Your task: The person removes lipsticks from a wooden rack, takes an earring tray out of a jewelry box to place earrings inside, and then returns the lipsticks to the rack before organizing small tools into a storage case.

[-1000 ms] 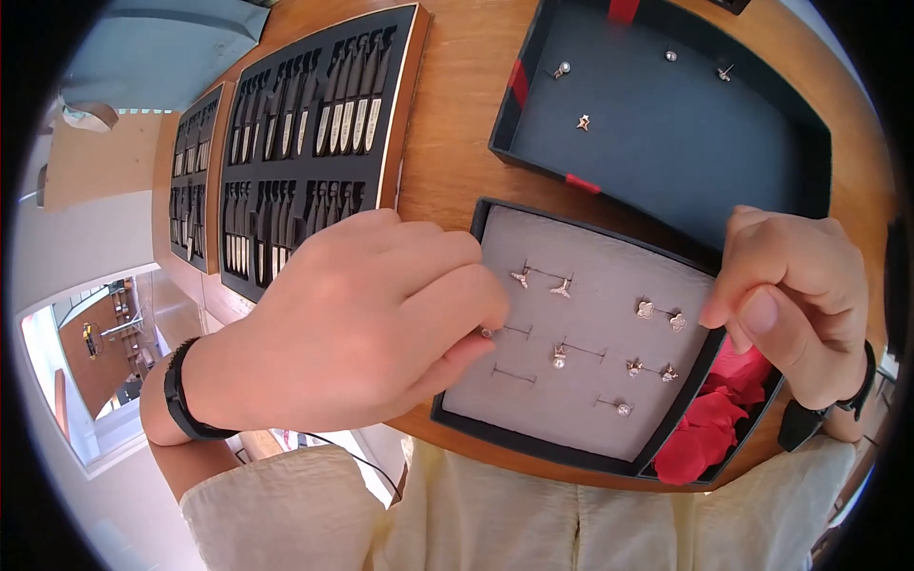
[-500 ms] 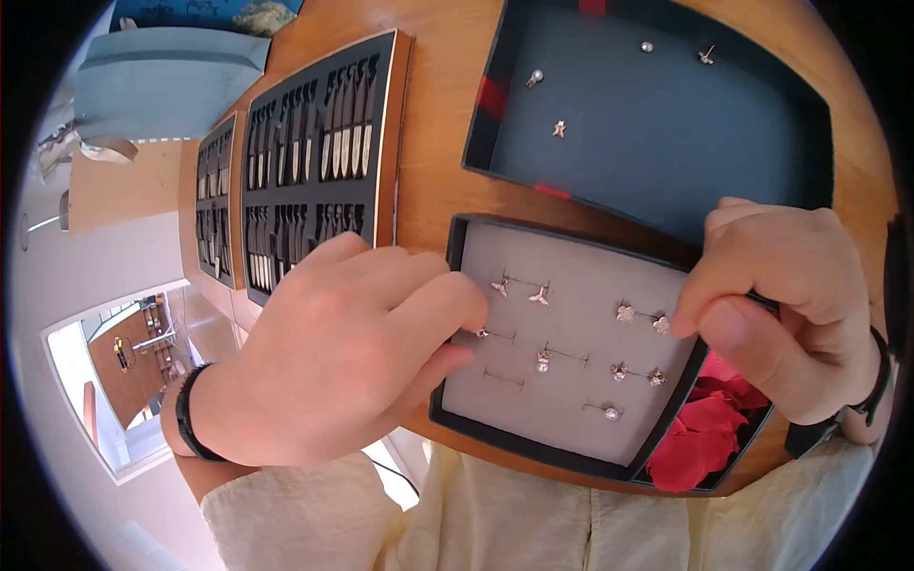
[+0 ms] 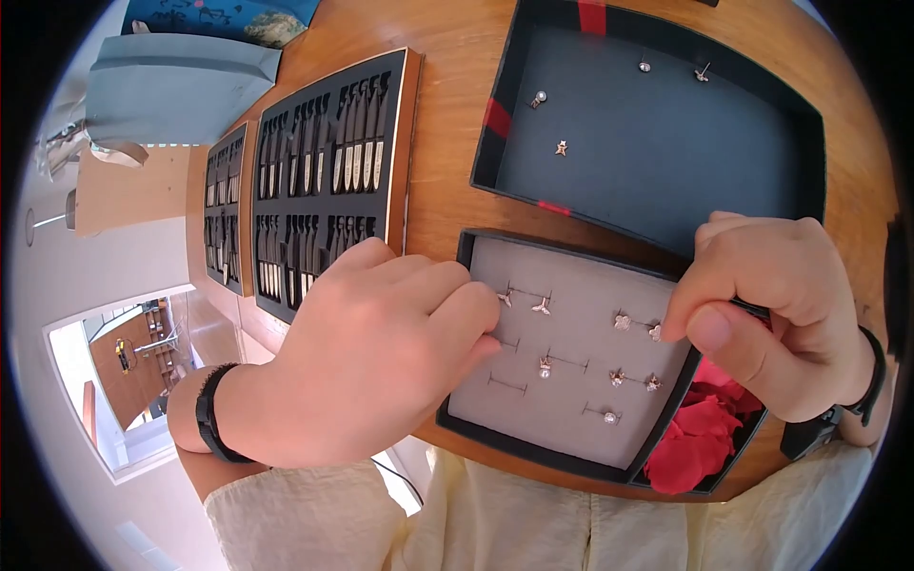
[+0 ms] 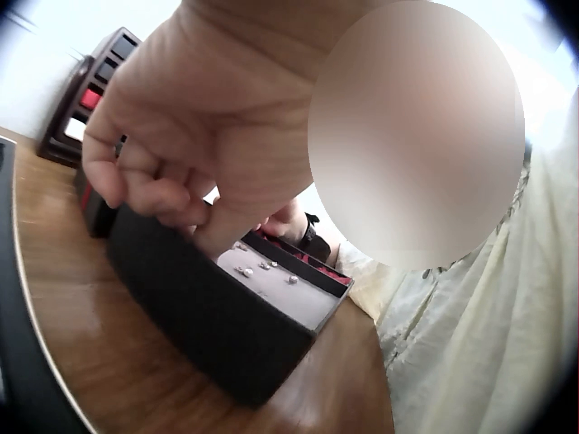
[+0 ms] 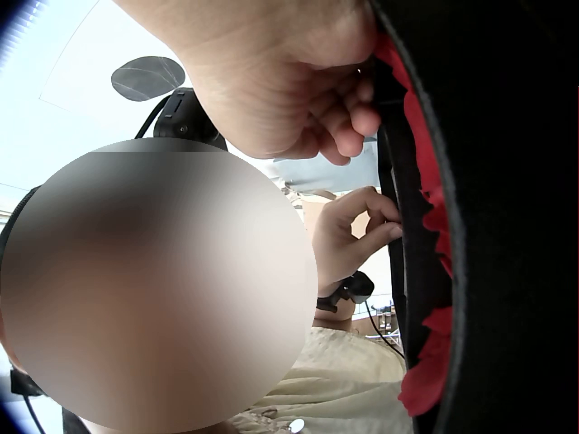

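Note:
In the head view, a shallow black jewellery box (image 3: 533, 451) with a grey padded insert (image 3: 555, 423) bears several stud earrings, including a clover-shaped earring (image 3: 622, 322) and a pearl earring (image 3: 609, 417). My left hand (image 3: 381, 347) pinches a small earring at the pad's left side; the fingers hide it now. My right hand (image 3: 776, 309) grips the box's right inner wall between thumb and index finger, close beside the second clover earring. The left wrist view has the left hand (image 4: 208, 136) reaching down over the box's outer wall (image 4: 199, 316).
Red petals (image 3: 687, 455) fill the box's right compartment. A larger black tray (image 3: 685, 162) behind holds several loose earrings, among them a star-shaped one (image 3: 562, 148). Two cases of dark-handled tools, the nearer case (image 3: 400, 162) larger, stand left on the wooden table (image 3: 447, 143).
The small earring at my left fingertips has gone out of sight behind them. Both hands keep their places at the box, while the head view has shifted slightly.

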A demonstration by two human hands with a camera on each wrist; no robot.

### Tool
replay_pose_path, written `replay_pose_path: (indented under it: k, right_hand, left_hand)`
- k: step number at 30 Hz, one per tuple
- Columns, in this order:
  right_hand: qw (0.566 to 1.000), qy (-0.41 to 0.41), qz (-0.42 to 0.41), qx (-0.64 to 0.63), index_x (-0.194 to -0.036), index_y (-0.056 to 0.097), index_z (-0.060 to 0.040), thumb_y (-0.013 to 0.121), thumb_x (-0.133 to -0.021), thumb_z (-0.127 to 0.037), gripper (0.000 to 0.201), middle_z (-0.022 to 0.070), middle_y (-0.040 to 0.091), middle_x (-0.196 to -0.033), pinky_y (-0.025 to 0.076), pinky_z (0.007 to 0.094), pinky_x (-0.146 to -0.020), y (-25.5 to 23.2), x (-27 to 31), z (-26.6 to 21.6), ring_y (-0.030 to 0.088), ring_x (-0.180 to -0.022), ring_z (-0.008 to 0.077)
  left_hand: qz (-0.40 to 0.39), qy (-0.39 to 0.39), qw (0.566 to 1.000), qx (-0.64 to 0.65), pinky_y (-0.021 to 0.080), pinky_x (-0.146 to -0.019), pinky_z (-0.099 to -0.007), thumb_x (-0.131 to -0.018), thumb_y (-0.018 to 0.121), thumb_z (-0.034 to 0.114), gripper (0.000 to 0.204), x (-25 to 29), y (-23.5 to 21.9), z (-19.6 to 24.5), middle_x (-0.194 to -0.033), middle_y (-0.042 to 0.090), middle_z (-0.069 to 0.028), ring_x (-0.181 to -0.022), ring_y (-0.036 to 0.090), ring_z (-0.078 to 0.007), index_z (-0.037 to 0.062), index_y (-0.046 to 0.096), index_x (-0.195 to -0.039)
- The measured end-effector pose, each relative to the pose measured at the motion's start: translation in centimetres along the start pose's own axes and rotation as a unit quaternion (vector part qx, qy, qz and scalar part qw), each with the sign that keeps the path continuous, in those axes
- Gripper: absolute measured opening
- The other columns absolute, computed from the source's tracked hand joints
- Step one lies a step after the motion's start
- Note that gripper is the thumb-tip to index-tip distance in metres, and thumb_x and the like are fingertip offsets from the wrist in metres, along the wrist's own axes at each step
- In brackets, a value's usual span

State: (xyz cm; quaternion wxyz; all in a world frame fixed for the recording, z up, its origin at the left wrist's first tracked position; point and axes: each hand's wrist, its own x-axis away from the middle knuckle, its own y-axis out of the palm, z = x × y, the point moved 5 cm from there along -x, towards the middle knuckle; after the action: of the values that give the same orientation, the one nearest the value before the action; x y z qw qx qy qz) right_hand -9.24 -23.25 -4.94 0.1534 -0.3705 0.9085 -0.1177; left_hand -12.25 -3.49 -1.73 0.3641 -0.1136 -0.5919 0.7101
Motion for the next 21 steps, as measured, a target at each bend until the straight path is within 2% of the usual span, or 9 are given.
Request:
replay_pose_path:
  k: [3, 5, 7, 11, 13, 21]
  right_hand:
    - [1.000, 0.003, -0.008, 0.012, -0.079, 0.066, -0.0038, 0.059, -0.089, -0.017, 0.018, 0.0040, 0.062, -0.066, 0.035, 0.0310, -0.054, 0.04, -0.09, -0.07, 0.046, -0.051, 0.0181]
    - [1.000, -0.002, 0.016, 0.008, -0.078, 0.066, -0.0032, 0.059, -0.088, -0.015, 0.017, 0.0042, 0.062, -0.065, 0.035, 0.0313, -0.054, 0.11, 0.02, 0.02, 0.047, -0.051, 0.0183]
    - [1.000, -0.007, 0.018, 0.005, -0.078, 0.066, -0.0029, 0.059, -0.088, -0.015, 0.017, 0.0045, 0.062, -0.065, 0.035, 0.0314, -0.054, 0.13, -0.02, 0.09, 0.047, -0.051, 0.0184]
    - [0.999, -0.012, 0.014, 0.027, -0.078, 0.066, -0.0025, 0.058, -0.086, -0.015, 0.017, 0.0051, 0.062, -0.064, 0.036, 0.0316, -0.054, 0.07, -0.05, 0.07, 0.047, -0.050, 0.0183]
    - [1.000, -0.011, 0.017, 0.021, -0.078, 0.066, -0.0026, 0.057, -0.086, -0.016, 0.018, 0.0050, 0.062, -0.064, 0.036, 0.0314, -0.054, 0.13, -0.06, 0.11, 0.047, -0.050, 0.0179]
    - [0.999, -0.005, 0.022, 0.024, -0.077, 0.066, -0.0027, 0.057, -0.086, -0.017, 0.019, 0.0052, 0.062, -0.064, 0.037, 0.0310, -0.054, 0.11, -0.19, 0.21, 0.048, -0.050, 0.0172]
  left_hand:
    - [-0.013, 0.013, 1.000, -0.002, 0.037, -0.063, -0.0342, -0.075, 0.075, 0.013, 0.017, -0.10, -0.08, -0.02, -0.072, 0.056, -0.0040, -0.066, 0.055, -0.0229, 0.0100, 0.061, -0.084]
    - [-0.024, 0.018, 1.000, 0.000, 0.038, -0.064, -0.0344, -0.075, 0.075, 0.012, 0.017, -0.20, -0.21, -0.07, -0.073, 0.056, -0.0040, -0.067, 0.055, -0.0229, 0.0102, 0.061, -0.084]
    - [-0.066, 0.047, 0.997, -0.013, 0.038, -0.066, -0.0346, -0.076, 0.073, 0.011, 0.015, -0.23, 0.01, 0.11, -0.073, 0.056, -0.0041, -0.068, 0.056, -0.0228, 0.0102, 0.062, -0.086]
    - [-0.077, 0.044, 0.996, -0.024, 0.038, -0.067, -0.0350, -0.075, 0.073, 0.011, 0.016, -0.03, -0.09, -0.04, -0.073, 0.056, -0.0038, -0.067, 0.055, -0.0226, 0.0102, 0.063, -0.087]
    - [-0.036, 0.033, 0.999, -0.002, 0.038, -0.066, -0.0347, -0.075, 0.073, 0.010, 0.016, 0.02, -0.60, -0.23, -0.073, 0.055, -0.0038, -0.067, 0.055, -0.0225, 0.0100, 0.063, -0.087]
    - [-0.053, 0.038, 0.997, -0.035, 0.038, -0.065, -0.0337, -0.071, 0.074, 0.009, 0.017, -0.18, 0.05, -0.14, -0.072, 0.054, -0.0038, -0.067, 0.055, -0.0222, 0.0102, 0.062, -0.083]
